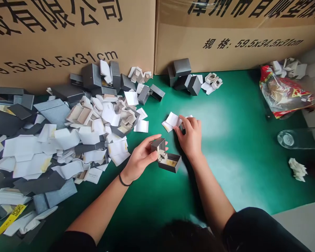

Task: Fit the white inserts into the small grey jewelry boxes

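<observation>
My left hand (141,157) grips a small open grey hinged box (166,158) by its raised lid, near the middle of the green table (238,147). The box's pale inner lining shows. My right hand (189,134) rests just beyond the box, fingers curled over some white paper cards (171,121) lying on the table; a small dark thing sits under the fingertips, too hidden to name. A black band circles my left wrist.
A big heap of grey boxes and white inserts (68,140) fills the left side. More grey boxes (183,75) stand by two large cardboard cartons (225,31) at the back. At right lie a red snack bag (283,92), a clear bottle (299,139) and crumpled paper (297,169).
</observation>
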`<state>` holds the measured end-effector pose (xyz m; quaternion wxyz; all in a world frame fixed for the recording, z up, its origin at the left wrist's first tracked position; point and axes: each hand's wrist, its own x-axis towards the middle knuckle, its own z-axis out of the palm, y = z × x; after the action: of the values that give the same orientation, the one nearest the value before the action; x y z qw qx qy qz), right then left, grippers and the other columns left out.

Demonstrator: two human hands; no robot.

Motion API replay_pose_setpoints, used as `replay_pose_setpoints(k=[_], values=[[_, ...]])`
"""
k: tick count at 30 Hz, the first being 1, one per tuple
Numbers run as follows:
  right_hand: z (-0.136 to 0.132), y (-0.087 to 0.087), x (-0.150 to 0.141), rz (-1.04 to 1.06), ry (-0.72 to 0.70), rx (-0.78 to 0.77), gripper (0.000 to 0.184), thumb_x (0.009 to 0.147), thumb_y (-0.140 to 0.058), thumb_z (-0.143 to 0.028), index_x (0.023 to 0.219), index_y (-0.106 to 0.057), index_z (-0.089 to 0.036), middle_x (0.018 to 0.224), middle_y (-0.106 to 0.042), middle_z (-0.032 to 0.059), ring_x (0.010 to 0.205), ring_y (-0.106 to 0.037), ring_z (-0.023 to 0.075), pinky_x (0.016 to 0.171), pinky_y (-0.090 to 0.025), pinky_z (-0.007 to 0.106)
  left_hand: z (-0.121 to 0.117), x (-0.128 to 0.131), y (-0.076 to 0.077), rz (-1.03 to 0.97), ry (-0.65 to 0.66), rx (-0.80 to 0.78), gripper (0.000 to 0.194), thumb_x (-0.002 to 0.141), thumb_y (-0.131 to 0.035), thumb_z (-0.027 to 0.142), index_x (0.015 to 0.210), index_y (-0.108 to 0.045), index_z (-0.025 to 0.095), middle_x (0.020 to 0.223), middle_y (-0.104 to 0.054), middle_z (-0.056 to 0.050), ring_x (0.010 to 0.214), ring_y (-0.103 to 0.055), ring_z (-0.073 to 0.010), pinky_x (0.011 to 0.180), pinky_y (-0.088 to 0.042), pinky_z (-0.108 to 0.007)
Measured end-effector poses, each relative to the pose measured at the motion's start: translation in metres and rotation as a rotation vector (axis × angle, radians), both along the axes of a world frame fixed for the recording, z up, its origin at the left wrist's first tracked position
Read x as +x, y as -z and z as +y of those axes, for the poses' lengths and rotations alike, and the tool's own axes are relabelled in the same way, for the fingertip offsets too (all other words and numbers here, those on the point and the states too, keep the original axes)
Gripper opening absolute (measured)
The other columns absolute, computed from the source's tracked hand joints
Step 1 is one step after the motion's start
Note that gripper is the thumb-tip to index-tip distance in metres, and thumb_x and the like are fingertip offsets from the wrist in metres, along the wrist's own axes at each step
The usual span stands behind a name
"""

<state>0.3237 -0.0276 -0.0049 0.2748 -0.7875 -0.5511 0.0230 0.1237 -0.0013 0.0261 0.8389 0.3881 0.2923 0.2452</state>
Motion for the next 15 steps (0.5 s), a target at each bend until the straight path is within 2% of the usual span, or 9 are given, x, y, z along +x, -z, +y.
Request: replay_pose_setpoints(k=[6, 9, 12, 15], values=[[0.002, -0.002, -0.001, 0.141, 0.011, 0.134, 0.008, 0.078, -0.057, -0.026, 0.082, -0.054, -0.021, 0.099, -0.056, 0.0069, 0.086, -0.047, 0.0207, 0.08, -0.04, 0.037, -0.008, 0.003, -0.004, 0.038, -0.032, 0.015, 0.048, 0.079, -0.066, 0.027, 0.123, -0.051, 0.022, 0.115, -0.062, -0.011, 0.112, -0.056, -0.0269, 0.088, -0.048, -0.037], [0.002, -0.006, 0.0, 0.225, 0.031, 0.182, 0.013, 0.075, -0.057, -0.027, 0.07, -0.048, -0.021, 0.087, -0.057, 0.0033, 0.079, -0.046, 0.0182, 0.075, -0.039, 0.034, -0.008, 0.002, -0.002, 0.005, -0.09, 0.026, 0.049, 0.078, -0.066, 0.03, 0.123, -0.05, 0.022, 0.114, -0.062, -0.011, 0.108, -0.059, -0.0276, 0.081, -0.051, -0.037], [0.002, -0.011, 0.004, 0.525, 0.111, 0.248, 0.018, 0.074, -0.057, -0.035, 0.07, -0.046, -0.021, 0.065, -0.049, -0.0033, 0.062, -0.041, 0.0127, 0.06, -0.037, 0.027, -0.003, 0.0, 0.003, -0.098, -0.296, 0.164, 0.054, 0.073, -0.07, 0.032, 0.123, -0.051, 0.022, 0.114, -0.062, -0.011, 0.105, -0.06, -0.0263, 0.082, -0.051, -0.038], [0.003, -0.015, 0.007, 0.892, 0.09, 0.356, 0.023, 0.07, -0.059, -0.04, 0.076, -0.049, -0.02, 0.063, -0.047, -0.0058, 0.055, -0.039, 0.0091, 0.053, -0.035, 0.024, 0.001, -0.002, 0.005, -0.157, -0.358, 0.187, 0.051, 0.076, -0.067, 0.034, 0.123, -0.05, 0.023, 0.121, -0.059, -0.011, 0.108, -0.058, -0.0253, 0.086, -0.05, -0.04]])
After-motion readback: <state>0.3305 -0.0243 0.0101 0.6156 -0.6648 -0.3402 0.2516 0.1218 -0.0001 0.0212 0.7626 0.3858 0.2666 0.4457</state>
